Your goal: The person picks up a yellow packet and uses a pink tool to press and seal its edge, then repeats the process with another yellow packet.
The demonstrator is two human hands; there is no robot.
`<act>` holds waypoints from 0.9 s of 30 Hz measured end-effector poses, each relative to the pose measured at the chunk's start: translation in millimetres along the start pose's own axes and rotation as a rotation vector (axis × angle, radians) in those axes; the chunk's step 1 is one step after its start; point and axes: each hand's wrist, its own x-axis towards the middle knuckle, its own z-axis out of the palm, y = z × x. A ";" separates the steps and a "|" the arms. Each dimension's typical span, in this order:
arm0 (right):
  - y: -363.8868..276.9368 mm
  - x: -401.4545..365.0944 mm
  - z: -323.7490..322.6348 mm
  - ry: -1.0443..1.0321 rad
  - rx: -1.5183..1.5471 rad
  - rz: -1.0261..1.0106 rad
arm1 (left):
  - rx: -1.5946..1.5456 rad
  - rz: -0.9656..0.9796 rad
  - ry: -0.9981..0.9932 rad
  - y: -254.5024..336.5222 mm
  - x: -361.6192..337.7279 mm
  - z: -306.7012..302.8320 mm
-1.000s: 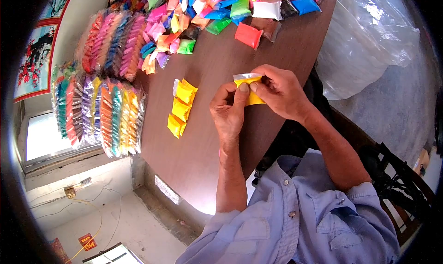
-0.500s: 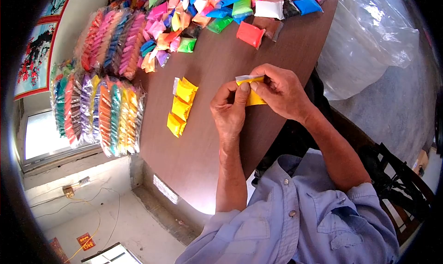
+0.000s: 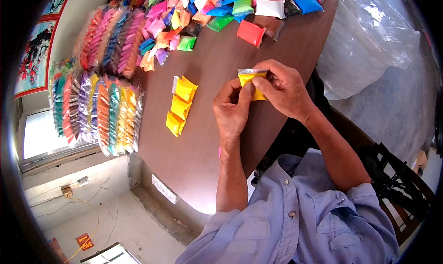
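Here, yellow packet lies between the fingertips, long axis pointing away from the wrists; left hand and right hand both pinch it, equally near.

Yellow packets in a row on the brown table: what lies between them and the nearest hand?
Nothing: in the head view, only bare brown wooden tabletop separates the row of yellow plastic packets from the left hand.

Small yellow packet, clear top, upright
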 end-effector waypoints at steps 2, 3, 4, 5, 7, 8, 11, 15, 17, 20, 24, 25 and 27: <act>-2.0 -0.2 -0.9 -0.021 0.003 0.023 | -0.012 0.011 0.004 -5.8 0.1 -1.9; -1.4 -0.5 -0.9 -0.053 -0.017 0.019 | -0.024 0.022 0.009 -8.1 0.0 -2.8; -1.0 -0.7 -0.8 -0.084 -0.037 0.014 | -0.025 0.022 0.009 -9.4 -0.2 -3.4; -1.9 -0.3 -1.1 -0.084 -0.038 0.015 | -0.028 0.013 0.014 -10.4 -0.5 -3.9; -4.1 1.2 -2.1 -0.054 -0.130 -0.010 | -0.032 0.002 0.019 -10.2 -1.0 -4.0; -0.9 0.6 -0.9 -0.055 -0.130 -0.009 | -0.026 -0.014 0.016 -8.2 -1.2 -3.8; 7.8 -1.3 1.6 -0.011 0.051 0.021 | -0.065 -0.048 0.018 0.5 -1.2 0.2; 7.1 -1.1 1.0 0.020 0.123 0.034 | -0.128 -0.061 -0.004 7.9 -1.2 2.1; 8.8 -0.6 1.7 0.029 0.125 0.032 | -0.081 -0.047 -0.008 5.4 -0.9 0.6; 9.8 -0.1 2.1 0.032 0.044 0.016 | -0.009 -0.034 -0.003 1.1 -1.3 -0.5; 2.8 0.4 1.4 0.003 -0.035 0.005 | -0.002 -0.025 -0.003 -4.6 -1.3 -2.7; 4.5 0.4 2.1 0.002 -0.030 -0.009 | -0.002 -0.026 -0.003 -5.3 -1.5 -3.3; 2.9 -0.1 0.8 0.000 -0.027 -0.009 | -0.050 -0.014 -0.019 -6.1 -1.6 -3.9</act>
